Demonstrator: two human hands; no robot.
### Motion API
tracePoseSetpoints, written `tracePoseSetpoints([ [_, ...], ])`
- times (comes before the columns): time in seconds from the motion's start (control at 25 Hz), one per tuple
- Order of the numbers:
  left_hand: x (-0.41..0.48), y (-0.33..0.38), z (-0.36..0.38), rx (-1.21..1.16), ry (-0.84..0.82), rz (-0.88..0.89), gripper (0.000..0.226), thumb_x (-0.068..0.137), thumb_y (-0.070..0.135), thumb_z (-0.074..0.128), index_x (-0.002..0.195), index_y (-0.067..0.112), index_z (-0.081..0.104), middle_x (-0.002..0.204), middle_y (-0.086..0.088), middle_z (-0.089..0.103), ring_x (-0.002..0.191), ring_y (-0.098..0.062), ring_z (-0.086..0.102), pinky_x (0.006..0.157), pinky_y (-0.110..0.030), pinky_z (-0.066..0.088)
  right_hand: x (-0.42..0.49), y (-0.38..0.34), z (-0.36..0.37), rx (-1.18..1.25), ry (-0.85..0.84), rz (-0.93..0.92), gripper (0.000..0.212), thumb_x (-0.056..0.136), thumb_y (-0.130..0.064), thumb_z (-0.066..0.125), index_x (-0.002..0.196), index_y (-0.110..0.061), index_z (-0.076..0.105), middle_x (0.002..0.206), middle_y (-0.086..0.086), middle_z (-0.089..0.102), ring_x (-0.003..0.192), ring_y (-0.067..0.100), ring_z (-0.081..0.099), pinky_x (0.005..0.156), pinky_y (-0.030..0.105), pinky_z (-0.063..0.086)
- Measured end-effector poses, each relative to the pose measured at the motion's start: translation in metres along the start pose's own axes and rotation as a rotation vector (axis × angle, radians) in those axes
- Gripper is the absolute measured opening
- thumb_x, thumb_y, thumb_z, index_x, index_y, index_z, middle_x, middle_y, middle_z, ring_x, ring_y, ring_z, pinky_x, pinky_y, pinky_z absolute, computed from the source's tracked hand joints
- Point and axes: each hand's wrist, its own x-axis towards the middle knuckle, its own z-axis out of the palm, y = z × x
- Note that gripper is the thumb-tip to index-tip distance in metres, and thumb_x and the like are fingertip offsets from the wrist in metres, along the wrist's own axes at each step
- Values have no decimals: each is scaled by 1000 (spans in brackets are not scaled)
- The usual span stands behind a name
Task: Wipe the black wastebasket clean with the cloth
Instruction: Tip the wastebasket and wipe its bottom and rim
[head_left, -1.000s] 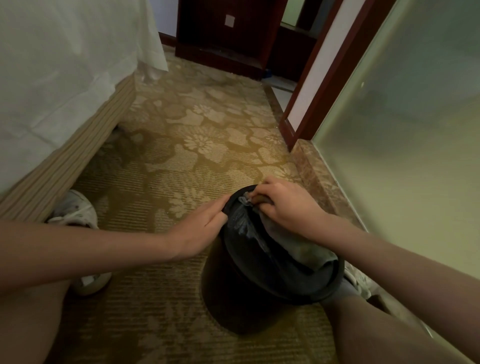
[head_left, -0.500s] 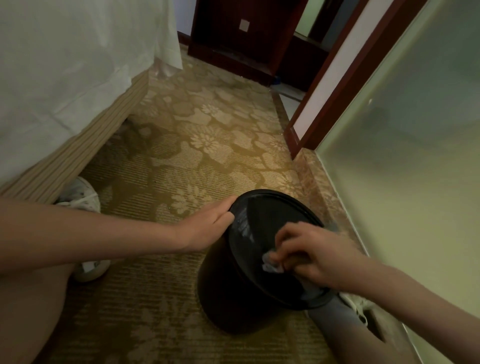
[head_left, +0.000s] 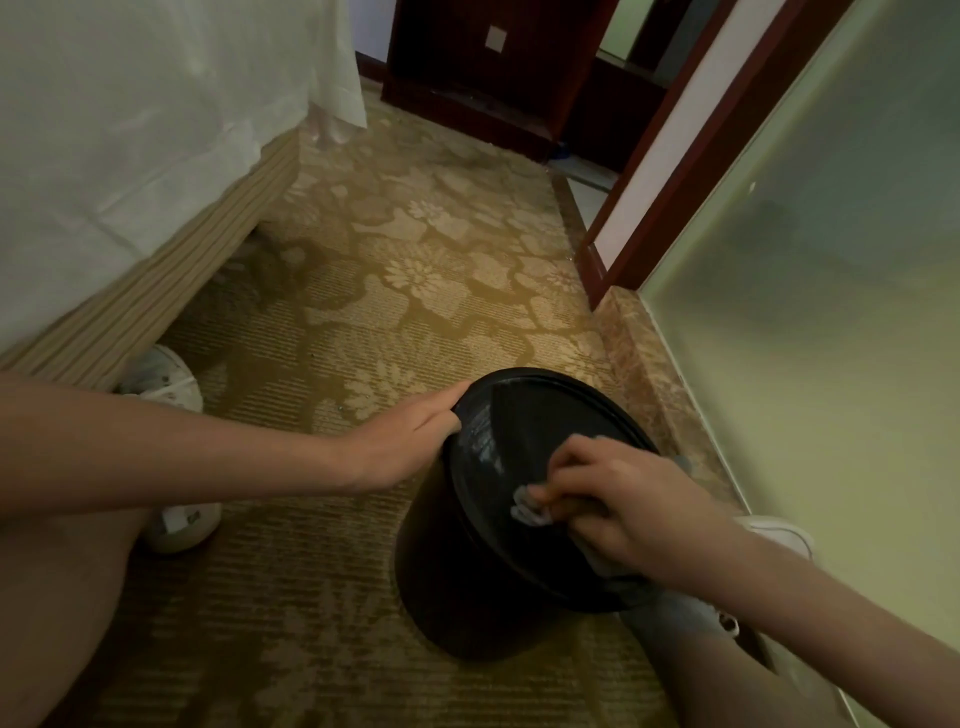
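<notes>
**Head view: cloth bunched in the right grip on the tilted wastebasket**

Nearest the camera, the right grip has its fingers curled round the cloth. It presses the cloth down on the near-right part of the black wastebasket. A pale wad of the cloth pokes out just left of the knuckles.

The wastebasket stands tilted on the carpet, its round face turned up toward the camera. Wet streaks show on the left of that face.

The left grip is released, its fingers lying stretched along the rim's far-left edge and touching it.

A white shoe sits further left by the bed. A frosted glass wall runs along the right.
</notes>
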Motion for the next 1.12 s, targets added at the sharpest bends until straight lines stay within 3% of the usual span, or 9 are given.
tracePoseSetpoints([
  [0.24, 1, -1, -1, -27, 26, -16, 54, 100, 6, 31, 117, 57, 33, 113, 32, 47, 87, 27, 46, 67, 0, 36, 92, 5, 5, -106, 191, 143, 19, 90, -20, 56, 106, -25, 66, 103, -2, 56, 100, 22, 55, 76, 41, 50],
  [0.36, 2, -1, 0, -40, 11, -22, 52, 100, 5, 30, 117, 54, 32, 112, 30, 47, 85, 30, 45, 66, 1, 36, 97, 9, 12, -105, 223, 141, 15, 89, -18, 57, 101, -23, 66, 99, -2, 54, 97, 22, 54, 74, 43, 50],
  [0.64, 2, -2, -5, 20, -44, -22, 49, 99, 7, 30, 142, 30, 36, 129, 9, 51, 97, 23, 45, 70, 2, 34, 31, -16, 6, 25, 0, -132, 25, 84, -21, 63, 106, -32, 68, 112, -11, 52, 98, 12, 51, 80, 38, 51],
  [0.88, 0, 3, -5, 10, -76, -35, 48, 101, 13, 27, 143, 34, 32, 134, 16, 46, 107, 21, 42, 77, 2, 35, -12, -9, 6, 81, -54, -104, 24, 85, -30, 61, 107, -36, 68, 113, -20, 51, 100, 3, 51, 80, 34, 50],
  [1.04, -2, 5, -4, -42, -84, -60, 49, 102, 11, 25, 143, 38, 29, 127, 30, 41, 99, 34, 36, 75, 6, 32, 8, -10, 7, 32, -20, -95, 24, 86, -36, 56, 108, -38, 67, 109, -15, 52, 98, 8, 53, 79, 37, 51],
  [1.12, -1, 4, -2, -79, -54, -80, 48, 102, 12, 26, 136, 46, 32, 120, 35, 42, 101, 29, 40, 74, 1, 36, 35, -7, 5, -16, 22, -84, 26, 85, -36, 53, 107, -35, 67, 106, -10, 53, 97, 14, 56, 77, 39, 51],
])
